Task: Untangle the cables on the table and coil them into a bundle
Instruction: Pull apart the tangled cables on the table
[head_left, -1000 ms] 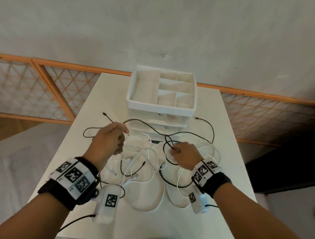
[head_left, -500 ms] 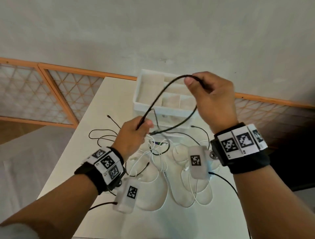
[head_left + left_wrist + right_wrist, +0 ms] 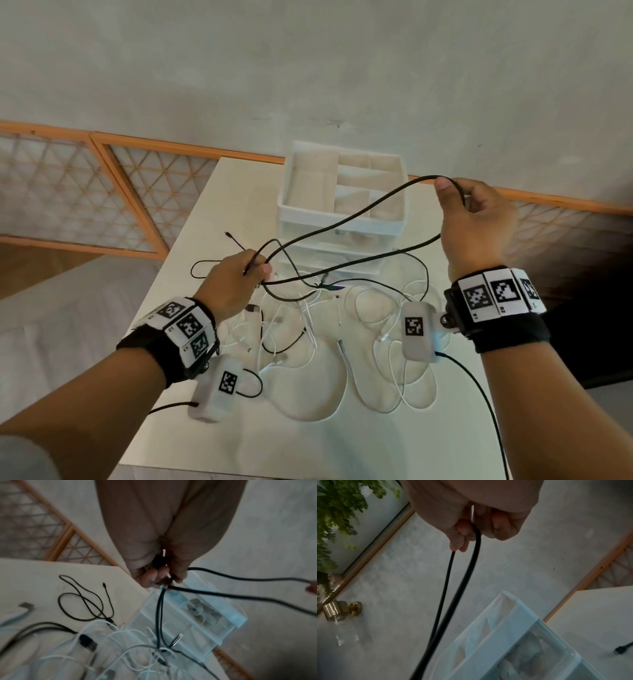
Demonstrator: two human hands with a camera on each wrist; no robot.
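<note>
The left hand (image 3: 236, 284) is raised just above the table (image 3: 191, 240), its fingers curled round a gathered bunch of the black cable (image 3: 342, 222), while the right hand (image 3: 478, 219) is lifted higher and off to the right, pinching the same cable where it bends over the thumb and forefinger. Between the two hands the cable runs as two strands of one long loop, which looks like a way of measuring out a turn: the left hand anchors the coil and the right draws out slack to fold back onto it. Holding the loop in the air appears to keep it clear of the tangle below. In the left wrist view, a further length of the cable drops from the left fist down into the heap of white cables (image 3: 308, 342), so part of it seems not yet freed. A thinner black cable (image 3: 85, 601) lies apart on the tabletop near the left edge. Behind the heap stands a white drawer organizer (image 3: 342, 219) with an open, divided top tray, close to the wall (image 3: 308, 68).
</note>
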